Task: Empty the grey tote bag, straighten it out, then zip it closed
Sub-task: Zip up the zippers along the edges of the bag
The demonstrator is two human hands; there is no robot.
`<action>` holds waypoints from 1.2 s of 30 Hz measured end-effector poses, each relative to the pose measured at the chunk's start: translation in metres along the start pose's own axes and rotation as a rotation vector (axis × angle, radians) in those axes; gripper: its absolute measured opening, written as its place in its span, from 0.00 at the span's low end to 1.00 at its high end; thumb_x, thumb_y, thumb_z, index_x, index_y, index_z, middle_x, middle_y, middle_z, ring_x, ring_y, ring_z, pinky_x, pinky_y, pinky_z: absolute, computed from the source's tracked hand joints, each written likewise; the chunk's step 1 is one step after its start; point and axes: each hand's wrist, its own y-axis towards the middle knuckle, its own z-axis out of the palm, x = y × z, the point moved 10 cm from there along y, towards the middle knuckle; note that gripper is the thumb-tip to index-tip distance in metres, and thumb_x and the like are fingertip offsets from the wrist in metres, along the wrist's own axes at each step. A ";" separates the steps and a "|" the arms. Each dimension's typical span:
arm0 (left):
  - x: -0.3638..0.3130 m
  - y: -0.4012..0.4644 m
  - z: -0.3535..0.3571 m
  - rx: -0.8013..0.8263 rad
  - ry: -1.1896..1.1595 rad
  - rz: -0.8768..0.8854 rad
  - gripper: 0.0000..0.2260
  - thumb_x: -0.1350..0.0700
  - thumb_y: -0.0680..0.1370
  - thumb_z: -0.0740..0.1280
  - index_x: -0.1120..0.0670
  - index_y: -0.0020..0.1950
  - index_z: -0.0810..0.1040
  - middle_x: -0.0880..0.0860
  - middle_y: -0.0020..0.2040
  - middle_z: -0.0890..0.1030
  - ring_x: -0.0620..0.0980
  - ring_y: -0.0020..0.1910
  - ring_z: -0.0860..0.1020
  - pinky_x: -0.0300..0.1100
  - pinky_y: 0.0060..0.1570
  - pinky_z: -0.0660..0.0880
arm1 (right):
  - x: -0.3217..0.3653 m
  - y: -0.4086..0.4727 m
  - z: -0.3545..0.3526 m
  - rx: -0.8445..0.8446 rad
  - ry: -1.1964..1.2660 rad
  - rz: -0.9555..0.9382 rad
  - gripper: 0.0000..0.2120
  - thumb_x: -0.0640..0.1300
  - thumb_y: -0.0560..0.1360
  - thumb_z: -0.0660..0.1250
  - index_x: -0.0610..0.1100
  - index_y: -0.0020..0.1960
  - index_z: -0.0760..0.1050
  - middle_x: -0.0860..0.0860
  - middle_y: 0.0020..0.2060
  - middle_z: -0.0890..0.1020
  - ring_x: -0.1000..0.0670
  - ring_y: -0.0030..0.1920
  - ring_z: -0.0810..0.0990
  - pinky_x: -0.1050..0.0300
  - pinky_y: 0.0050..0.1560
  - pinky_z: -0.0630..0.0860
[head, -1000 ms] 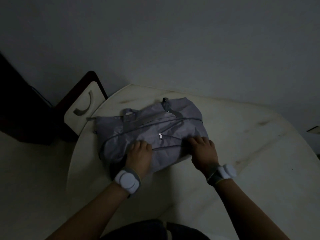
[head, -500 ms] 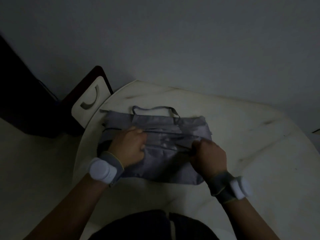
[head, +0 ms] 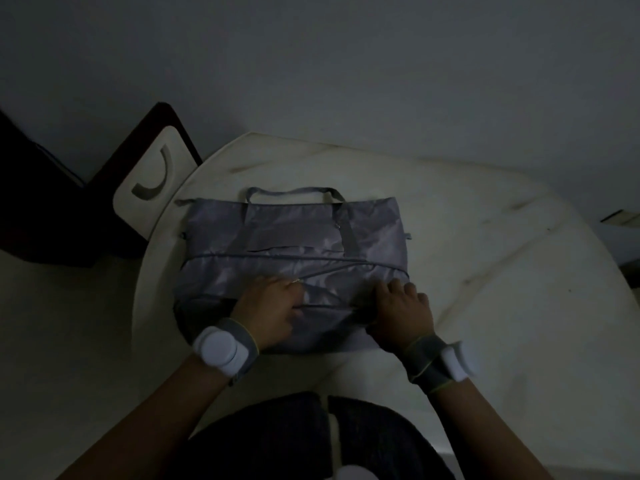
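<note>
The grey tote bag (head: pixel 294 237) lies flat on the round white table (head: pixel 485 271), its handles at the far edge. Zip lines run across its lower half. My left hand (head: pixel 270 310) rests on the bag's near part, fingers pinched at a small zip pull near the middle. My right hand (head: pixel 401 313) presses and grips the fabric at the bag's near right corner. Both wrists wear grey bands with white discs. The scene is dim.
A dark chair with a pale seat (head: pixel 152 188) stands at the table's far left. A grey wall rises behind the table. My dark-clothed lap (head: pixel 311 441) sits at the near edge.
The bag has been unfolded and spread out flat, handles now lying at the far edge. Both hands have shifted to its near part, the left one onto a zip pull.
</note>
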 end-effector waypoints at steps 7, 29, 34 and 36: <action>-0.035 0.027 -0.006 -0.049 0.074 0.149 0.15 0.50 0.68 0.71 0.54 0.51 0.75 0.54 0.49 0.77 0.56 0.49 0.75 0.47 0.46 0.71 | -0.007 0.011 0.000 -0.086 0.254 -0.135 0.22 0.49 0.72 0.66 0.52 0.66 0.73 0.51 0.62 0.78 0.47 0.61 0.77 0.52 0.60 0.74; 0.012 0.078 0.034 0.041 0.334 -0.262 0.27 0.43 0.61 0.76 0.57 0.53 0.76 0.59 0.50 0.78 0.59 0.50 0.74 0.51 0.49 0.71 | -0.074 0.045 0.003 -0.201 0.431 0.138 0.14 0.46 0.69 0.63 0.45 0.53 0.74 0.44 0.46 0.79 0.40 0.46 0.76 0.51 0.40 0.75; 0.040 0.059 0.022 -0.005 0.285 -0.368 0.31 0.41 0.59 0.78 0.60 0.52 0.75 0.60 0.47 0.77 0.60 0.45 0.74 0.52 0.45 0.72 | -0.027 0.048 -0.012 -0.287 0.354 -0.074 0.18 0.53 0.69 0.65 0.50 0.57 0.76 0.49 0.48 0.81 0.42 0.48 0.77 0.50 0.46 0.73; 0.048 0.048 0.025 0.006 0.248 -0.383 0.27 0.45 0.60 0.79 0.60 0.49 0.76 0.61 0.43 0.78 0.61 0.42 0.76 0.52 0.41 0.74 | -0.029 0.057 -0.009 -0.311 0.225 -0.032 0.11 0.51 0.72 0.64 0.48 0.52 0.76 0.48 0.45 0.83 0.41 0.45 0.78 0.51 0.43 0.70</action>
